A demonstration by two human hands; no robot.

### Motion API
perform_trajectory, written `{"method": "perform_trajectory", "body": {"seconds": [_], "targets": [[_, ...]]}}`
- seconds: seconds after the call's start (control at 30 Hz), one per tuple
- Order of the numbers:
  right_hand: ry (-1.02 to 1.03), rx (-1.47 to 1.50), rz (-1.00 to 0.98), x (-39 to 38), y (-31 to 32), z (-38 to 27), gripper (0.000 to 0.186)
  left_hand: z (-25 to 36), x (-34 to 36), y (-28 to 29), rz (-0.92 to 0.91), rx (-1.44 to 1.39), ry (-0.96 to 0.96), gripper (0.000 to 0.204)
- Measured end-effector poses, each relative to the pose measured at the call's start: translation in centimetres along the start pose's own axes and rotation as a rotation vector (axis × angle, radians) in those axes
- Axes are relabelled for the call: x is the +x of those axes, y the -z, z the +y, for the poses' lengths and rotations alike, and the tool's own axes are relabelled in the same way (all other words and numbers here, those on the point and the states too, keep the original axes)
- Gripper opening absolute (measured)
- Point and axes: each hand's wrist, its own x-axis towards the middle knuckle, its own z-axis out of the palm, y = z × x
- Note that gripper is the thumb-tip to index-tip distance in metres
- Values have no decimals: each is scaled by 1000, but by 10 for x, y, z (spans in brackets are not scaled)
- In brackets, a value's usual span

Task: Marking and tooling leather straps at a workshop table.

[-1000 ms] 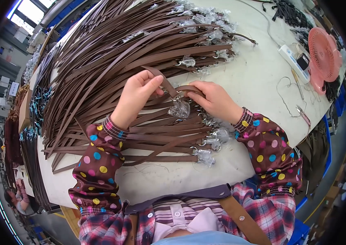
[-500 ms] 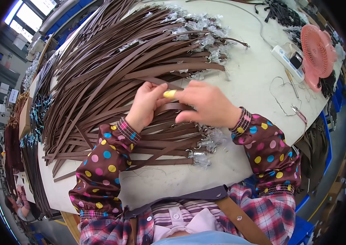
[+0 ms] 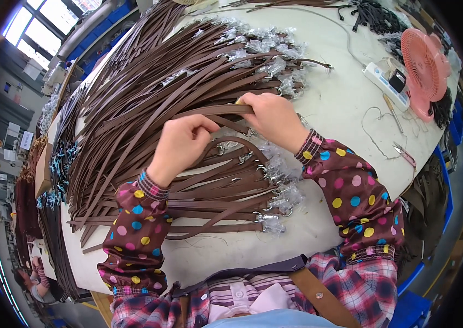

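Note:
Long flat brown straps (image 3: 133, 104) lie in a thick heap across the table, many with metal hardware and clear plastic wrapping (image 3: 275, 68) at their right ends. Closed on one brown strap (image 3: 218, 110) is my right hand (image 3: 278, 121), above the heap's right part; a bit of yellow shows at its fingertips. To its left, my left hand (image 3: 179, 145) is closed over the straps with curled fingers, close to another strap (image 3: 231, 124); what its fingertips hold is hidden. Below the hands, a looped strap (image 3: 242, 143) curves among straps with metal clips (image 3: 259, 216).
At the right of the white table (image 3: 330, 101) stand a pink fan (image 3: 423, 68) and a white power strip (image 3: 387, 85) with a cable. Thread snips (image 3: 405, 154) and a thin tool (image 3: 393, 113) lie nearer. Dark straps (image 3: 54, 240) hang over the left edge. A person (image 3: 37, 281) sits far left.
My hands have moved apart: the right slightly up and right with a strap end, the left slightly left and down. The view has shifted slightly.

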Motion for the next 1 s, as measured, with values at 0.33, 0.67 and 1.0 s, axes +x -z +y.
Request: {"method": "perform_trajectory", "body": {"seconds": [0.33, 0.67, 1.0], "targets": [[47, -22, 42, -1, 15, 8, 18, -35, 38, 43, 131, 750, -153, 63], [208, -288, -64, -8, 11, 2, 33, -33, 25, 39, 263, 902, -320, 55], [264, -123, 200, 41, -4, -25, 75, -15, -14, 68, 152, 562, -392, 65]]}}
